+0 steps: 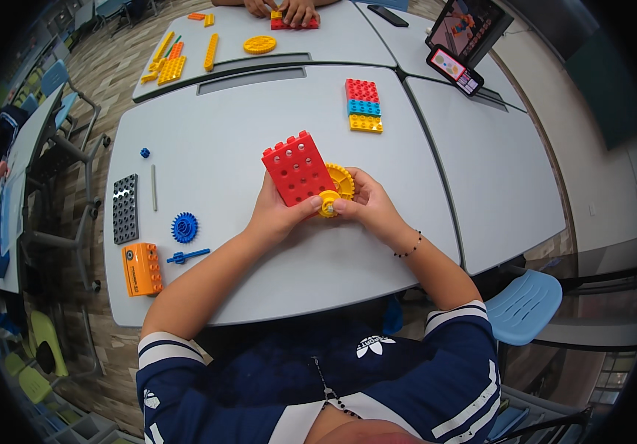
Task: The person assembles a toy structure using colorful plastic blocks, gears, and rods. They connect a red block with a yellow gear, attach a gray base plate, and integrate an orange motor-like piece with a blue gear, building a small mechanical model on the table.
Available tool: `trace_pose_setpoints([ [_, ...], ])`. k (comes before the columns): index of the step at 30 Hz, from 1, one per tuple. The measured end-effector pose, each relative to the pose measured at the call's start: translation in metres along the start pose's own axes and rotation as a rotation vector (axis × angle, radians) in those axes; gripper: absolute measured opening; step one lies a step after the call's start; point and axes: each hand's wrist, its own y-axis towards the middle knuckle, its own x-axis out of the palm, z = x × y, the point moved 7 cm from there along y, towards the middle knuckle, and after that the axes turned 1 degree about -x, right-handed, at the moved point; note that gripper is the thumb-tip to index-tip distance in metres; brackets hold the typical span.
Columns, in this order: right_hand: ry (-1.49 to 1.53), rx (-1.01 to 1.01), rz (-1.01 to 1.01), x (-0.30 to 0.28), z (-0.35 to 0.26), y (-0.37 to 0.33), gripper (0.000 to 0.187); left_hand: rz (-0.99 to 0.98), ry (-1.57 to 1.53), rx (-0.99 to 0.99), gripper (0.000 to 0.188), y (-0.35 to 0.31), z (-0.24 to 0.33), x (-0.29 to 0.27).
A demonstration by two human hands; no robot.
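Over the middle of the white table I hold up a tilted red building block (294, 169) with studs and rows of holes. My left hand (277, 210) grips its lower left side, the thumb across its lower edge. At the block's lower right corner sits a small yellow wheel (327, 198) with a greyish centre. Behind that wheel, a larger yellow gear (343, 180) partly shows. My right hand (374, 211) is closed on these yellow parts, thumb against the small wheel and fingers around the gear's far side. How the parts join is hidden by my thumbs.
At left lie a grey studded plate (125, 209), a grey rod (153, 187), a blue gear (184, 227), a blue axle (188, 256) and an orange block (141, 269). Stacked coloured bricks (364, 106) stand far right. Across the table, another person's hands (283, 10) hold bricks.
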Motion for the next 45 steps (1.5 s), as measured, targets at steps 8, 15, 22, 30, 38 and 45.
trace_pose_setpoints([
  [8, 0.015, 0.031, 0.042, -0.004, 0.003, 0.001, 0.053, 0.006, -0.081, -0.047, 0.073, 0.000, -0.006, 0.001],
  [15, 0.132, 0.062, 0.070, -0.007, 0.007, 0.002, 0.051, -0.016, -0.117, -0.074, 0.075, 0.003, -0.008, 0.004],
  [22, 0.187, 0.070, 0.081, -0.007, 0.008, 0.001, 0.053, -0.019, -0.090, -0.066, 0.075, 0.003, -0.008, 0.004],
  [30, 0.145, 0.026, 0.088, -0.008, 0.006, 0.000, 0.055, -0.017, -0.054, -0.059, 0.075, 0.001, -0.007, 0.006],
  [38, -0.667, -0.603, 0.193, -0.018, -0.046, -0.009, 0.069, -0.062, -0.165, 0.009, 0.080, 0.014, -0.003, -0.009],
  [45, -0.921, -0.822, 0.184, -0.010, -0.064, -0.020, 0.073, -0.007, -0.149, -0.131, 0.077, 0.014, -0.014, -0.015],
])
